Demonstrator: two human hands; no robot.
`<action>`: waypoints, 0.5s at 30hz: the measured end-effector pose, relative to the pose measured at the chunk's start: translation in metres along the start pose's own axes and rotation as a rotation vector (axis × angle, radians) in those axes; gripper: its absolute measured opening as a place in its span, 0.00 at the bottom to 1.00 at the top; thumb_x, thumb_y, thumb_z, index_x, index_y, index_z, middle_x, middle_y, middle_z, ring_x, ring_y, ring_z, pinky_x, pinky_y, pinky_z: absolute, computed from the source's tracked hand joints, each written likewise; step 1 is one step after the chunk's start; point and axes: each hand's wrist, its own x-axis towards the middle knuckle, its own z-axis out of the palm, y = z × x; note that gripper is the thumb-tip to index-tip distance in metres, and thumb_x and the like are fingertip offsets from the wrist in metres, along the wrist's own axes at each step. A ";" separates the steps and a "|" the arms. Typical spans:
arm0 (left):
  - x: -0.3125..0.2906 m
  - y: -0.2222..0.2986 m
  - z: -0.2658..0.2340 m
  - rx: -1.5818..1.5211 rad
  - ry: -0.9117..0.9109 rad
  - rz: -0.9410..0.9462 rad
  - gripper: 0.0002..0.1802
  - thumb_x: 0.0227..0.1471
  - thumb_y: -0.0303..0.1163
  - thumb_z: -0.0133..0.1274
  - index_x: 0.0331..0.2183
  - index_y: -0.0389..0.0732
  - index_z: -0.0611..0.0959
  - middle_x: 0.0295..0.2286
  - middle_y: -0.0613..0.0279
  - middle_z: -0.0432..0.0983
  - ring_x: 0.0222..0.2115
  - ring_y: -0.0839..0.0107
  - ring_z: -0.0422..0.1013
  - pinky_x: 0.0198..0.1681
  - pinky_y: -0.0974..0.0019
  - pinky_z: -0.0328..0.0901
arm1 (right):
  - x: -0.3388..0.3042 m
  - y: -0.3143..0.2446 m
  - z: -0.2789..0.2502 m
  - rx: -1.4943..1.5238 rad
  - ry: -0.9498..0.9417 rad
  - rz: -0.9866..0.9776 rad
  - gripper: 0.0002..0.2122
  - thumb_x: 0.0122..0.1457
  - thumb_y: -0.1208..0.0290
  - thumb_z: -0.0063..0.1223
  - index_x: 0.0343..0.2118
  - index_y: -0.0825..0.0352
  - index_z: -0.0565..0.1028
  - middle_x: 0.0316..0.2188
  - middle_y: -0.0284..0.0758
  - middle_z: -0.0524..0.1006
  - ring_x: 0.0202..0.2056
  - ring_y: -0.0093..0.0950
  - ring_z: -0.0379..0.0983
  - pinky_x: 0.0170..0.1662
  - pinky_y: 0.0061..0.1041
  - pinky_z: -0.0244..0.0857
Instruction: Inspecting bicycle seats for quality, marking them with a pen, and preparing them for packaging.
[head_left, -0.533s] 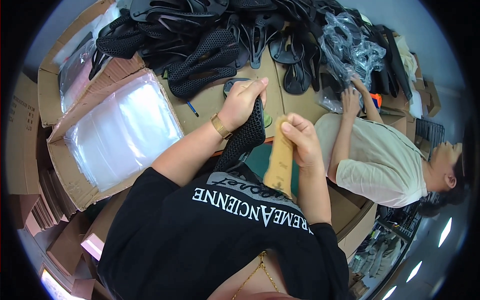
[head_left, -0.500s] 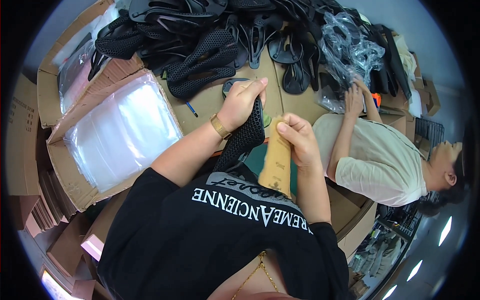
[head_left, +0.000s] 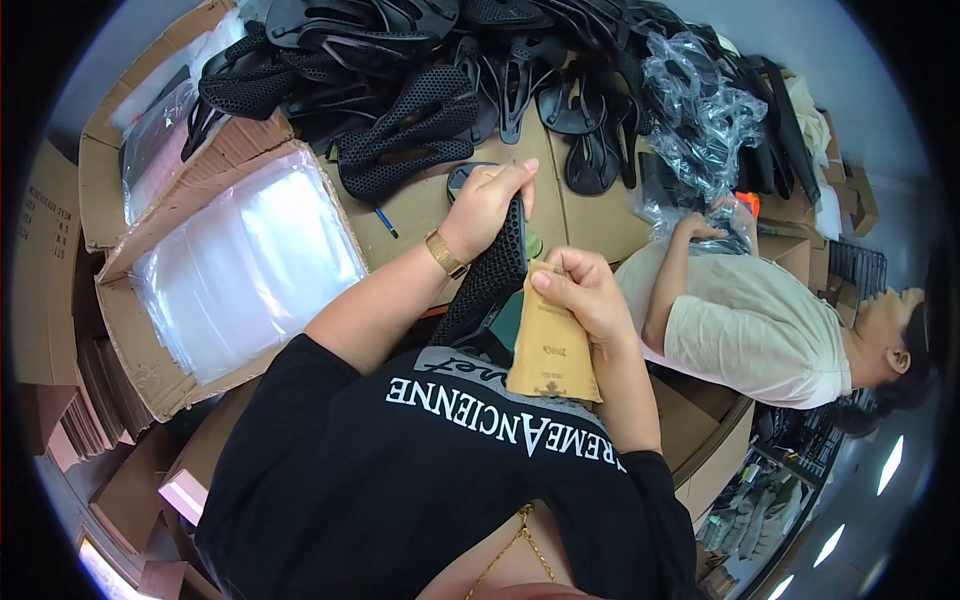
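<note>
My left hand (head_left: 489, 207), with a gold-coloured watch at the wrist, grips the upper end of a black bicycle saddle (head_left: 484, 290). The saddle has a honeycomb lattice surface and is held tilted in front of my chest. My right hand (head_left: 587, 292) pinches a tan piece of sandpaper (head_left: 553, 350) between thumb and fingers. Its printed back faces up and its lower end hangs free. The sandpaper's upper corner is close beside the saddle's edge; whether they touch I cannot tell.
Many black saddles (head_left: 410, 125) are piled along the far side of the table. At the left, a cardboard box (head_left: 335, 225) holds clear plastic bags (head_left: 245, 265). A blue pen (head_left: 386, 222) lies near it. At right a co-worker (head_left: 750, 315) handles crumpled clear plastic (head_left: 700, 110).
My right hand has turned the sandpaper so its printed back shows wider, and moved slightly down. My left hand stays on the saddle. The co-worker's hands have come down from the plastic's upper part.
</note>
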 end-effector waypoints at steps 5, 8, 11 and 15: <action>0.001 -0.007 -0.003 -0.049 -0.017 0.055 0.27 0.57 0.41 0.38 0.13 0.35 0.72 0.13 0.64 0.67 0.17 0.77 0.61 0.26 0.73 0.57 | -0.008 -0.016 0.009 0.159 0.041 0.017 0.11 0.52 0.68 0.59 0.21 0.65 0.69 0.18 0.26 0.72 0.20 0.13 0.67 0.23 0.13 0.60; -0.001 -0.008 -0.001 -0.039 -0.020 0.049 0.27 0.57 0.40 0.38 0.13 0.34 0.72 0.13 0.63 0.67 0.17 0.76 0.61 0.26 0.73 0.57 | -0.002 -0.010 0.013 0.030 0.025 -0.014 0.11 0.52 0.68 0.59 0.20 0.65 0.68 0.18 0.26 0.72 0.20 0.13 0.67 0.23 0.13 0.59; -0.004 -0.010 0.003 0.022 -0.009 0.080 0.26 0.57 0.40 0.39 0.14 0.33 0.72 0.13 0.61 0.67 0.17 0.75 0.62 0.26 0.72 0.57 | 0.006 -0.005 0.013 -0.020 0.008 -0.061 0.11 0.52 0.68 0.59 0.20 0.64 0.68 0.19 0.27 0.73 0.20 0.12 0.67 0.23 0.12 0.59; -0.007 -0.007 0.011 0.042 -0.004 0.063 0.25 0.58 0.38 0.38 0.13 0.36 0.72 0.13 0.66 0.66 0.18 0.78 0.59 0.26 0.73 0.55 | 0.013 -0.025 0.025 0.093 0.074 -0.090 0.11 0.52 0.67 0.59 0.20 0.65 0.69 0.19 0.27 0.73 0.21 0.12 0.67 0.23 0.12 0.60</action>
